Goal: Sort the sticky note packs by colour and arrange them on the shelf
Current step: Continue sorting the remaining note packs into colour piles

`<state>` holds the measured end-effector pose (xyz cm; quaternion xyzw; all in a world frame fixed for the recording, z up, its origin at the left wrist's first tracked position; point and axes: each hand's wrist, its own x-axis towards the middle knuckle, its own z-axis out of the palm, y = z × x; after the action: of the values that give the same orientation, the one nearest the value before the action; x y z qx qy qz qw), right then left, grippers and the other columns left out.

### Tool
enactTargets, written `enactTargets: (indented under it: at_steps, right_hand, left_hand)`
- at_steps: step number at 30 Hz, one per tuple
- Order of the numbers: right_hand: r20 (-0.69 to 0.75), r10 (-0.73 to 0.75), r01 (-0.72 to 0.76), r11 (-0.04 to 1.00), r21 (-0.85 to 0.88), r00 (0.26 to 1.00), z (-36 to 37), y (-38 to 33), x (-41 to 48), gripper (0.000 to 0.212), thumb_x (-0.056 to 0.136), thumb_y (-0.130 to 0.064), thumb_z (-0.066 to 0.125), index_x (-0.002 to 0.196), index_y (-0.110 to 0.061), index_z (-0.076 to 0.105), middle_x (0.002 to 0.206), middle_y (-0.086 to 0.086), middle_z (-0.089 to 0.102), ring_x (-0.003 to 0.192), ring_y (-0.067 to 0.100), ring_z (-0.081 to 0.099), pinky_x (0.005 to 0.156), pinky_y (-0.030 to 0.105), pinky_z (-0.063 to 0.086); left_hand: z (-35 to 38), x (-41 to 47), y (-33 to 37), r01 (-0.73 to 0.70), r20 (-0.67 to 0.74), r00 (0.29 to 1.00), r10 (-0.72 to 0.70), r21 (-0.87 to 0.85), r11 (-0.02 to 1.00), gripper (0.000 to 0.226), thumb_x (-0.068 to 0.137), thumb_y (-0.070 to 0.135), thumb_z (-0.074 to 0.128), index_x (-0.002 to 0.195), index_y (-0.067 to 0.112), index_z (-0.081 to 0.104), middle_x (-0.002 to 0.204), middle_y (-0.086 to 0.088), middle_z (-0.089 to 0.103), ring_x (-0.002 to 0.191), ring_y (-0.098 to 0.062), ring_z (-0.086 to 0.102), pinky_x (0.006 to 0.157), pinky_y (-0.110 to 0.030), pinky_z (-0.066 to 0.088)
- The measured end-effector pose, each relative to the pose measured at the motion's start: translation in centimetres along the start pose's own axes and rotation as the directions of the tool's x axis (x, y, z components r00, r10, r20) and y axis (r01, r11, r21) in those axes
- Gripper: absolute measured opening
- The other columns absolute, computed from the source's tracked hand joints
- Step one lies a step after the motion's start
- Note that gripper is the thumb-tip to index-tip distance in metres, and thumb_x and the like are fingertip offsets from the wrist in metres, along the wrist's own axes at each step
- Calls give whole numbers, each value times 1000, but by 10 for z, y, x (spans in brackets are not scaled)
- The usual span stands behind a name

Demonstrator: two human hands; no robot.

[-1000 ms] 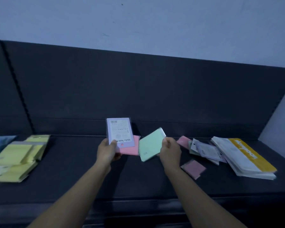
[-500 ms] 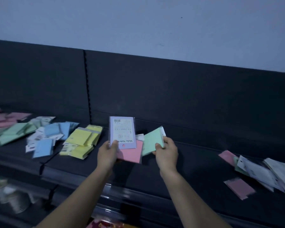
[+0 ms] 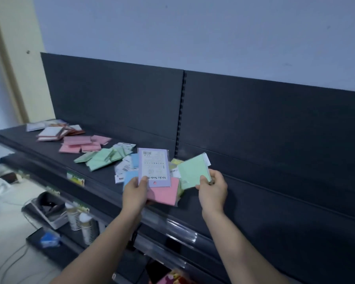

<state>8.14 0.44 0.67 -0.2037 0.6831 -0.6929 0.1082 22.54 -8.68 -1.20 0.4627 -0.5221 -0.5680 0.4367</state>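
Left hand [image 3: 134, 191] fingers curled round purple-card pack [image 3: 154, 167] and pink pack [image 3: 164, 193]. Right hand [image 3: 212, 188] pinches green pack [image 3: 194, 172]. Beyond left fingers on shelf [image 3: 254, 201]: pink pile [image 3: 78, 143], green pile [image 3: 99, 158], blue packs [image 3: 134, 160] already grouped. Held packs not yet put down. Piles look messy.

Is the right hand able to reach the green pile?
Probably not straight away: the right hand holds a green pack, and the left hand with its packs sits between it and the green pile.

Left hand [image 3: 134, 193] and right hand [image 3: 212, 188] have carried their packs [image 3: 153, 167] left along the shelf [image 3: 275, 201] to the blue pile [image 3: 130, 177]; pink pile [image 3: 80, 144] enters view.
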Motion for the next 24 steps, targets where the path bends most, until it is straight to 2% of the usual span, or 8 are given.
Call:
enactTargets:
  at_steps: [3, 5, 8, 12, 17, 19, 22, 24]
  right_hand:
    - [10, 2, -2, 1000, -2, 1000, 39, -2, -11, 28, 87, -4, 57, 77, -30, 58, 89, -4, 68, 83, 24, 67, 77, 44, 58]
    - [12, -2, 2, 1000, 0, 1000, 65, -4, -18, 26, 87, -4, 59, 77, -28, 59, 89, -2, 67, 82, 24, 66, 75, 39, 56]
    - [24, -5, 5, 1000, -5, 1000, 102, -7, -28, 13, 87, -5, 61, 85, -18, 63, 83, -3, 63, 75, 18, 59, 66, 26, 45]
    - [62, 21, -21, 1000, -9, 998, 150, -6, -43, 14, 88, -7, 60, 82, -20, 59, 80, -2, 60, 70, 18, 53, 59, 26, 40]
    - [125, 27, -24, 999, -30, 992, 198, -12, -54, 13, 91, -9, 58, 89, -21, 54, 79, -12, 53, 71, 11, 51, 67, 25, 39]
    - [144, 32, -27, 999, -37, 989, 216, -12, -54, 13, 91, -9, 57, 89, -21, 54, 78, -14, 52, 68, 6, 50, 69, 26, 39]
    - [161, 23, -14, 998, -60, 987, 244, -10, -49, 10, 91, -8, 57, 87, -17, 56, 77, -7, 56, 69, 14, 52, 63, 27, 39]
    - [162, 21, -11, 998, -62, 987, 264, -7, -43, 9, 90, -7, 57, 88, -16, 58, 81, -4, 59, 74, 17, 55, 66, 27, 40]
  left_hand:
    - [-34, 21, 1, 5, -22, 1000, -5, 4, 1000, 22, 99, 26, 46, 88, 13, 60, 91, -12, 69, 82, -32, 66, 77, -52, 55]
    - [-57, 33, 3, -1, -36, 999, 1, 3, 1000, 20, 100, 25, 44, 89, 16, 58, 88, -8, 68, 78, -28, 66, 70, -46, 57]
    - [-91, 52, 3, -9, -57, 998, 10, 7, 1000, 19, 100, 25, 44, 94, 13, 58, 90, -9, 68, 77, -26, 66, 62, -38, 56]
    - [-135, 76, 1, -5, -91, 996, 6, 11, 1000, 23, 100, 24, 44, 99, 6, 58, 88, -12, 67, 72, -26, 63, 51, -30, 52]
    - [-178, 104, 0, 1, -135, 991, 1, 19, 1000, 21, 99, 27, 47, 88, 15, 60, 92, -13, 69, 78, -29, 65, 66, -40, 52]
    - [-191, 115, 2, 2, -149, 989, -2, 4, 1000, 21, 99, 28, 48, 86, 16, 60, 89, -12, 69, 75, -28, 64, 66, -39, 51]
    - [-204, 133, 0, 5, -156, 988, 0, 33, 999, 25, 98, 32, 49, 85, 12, 60, 87, -12, 69, 76, -29, 64, 70, -41, 52]
    - [-212, 148, -3, 12, -149, 989, -5, 46, 999, 31, 96, 37, 51, 83, 9, 57, 84, -12, 67, 77, -27, 63, 71, -40, 51]
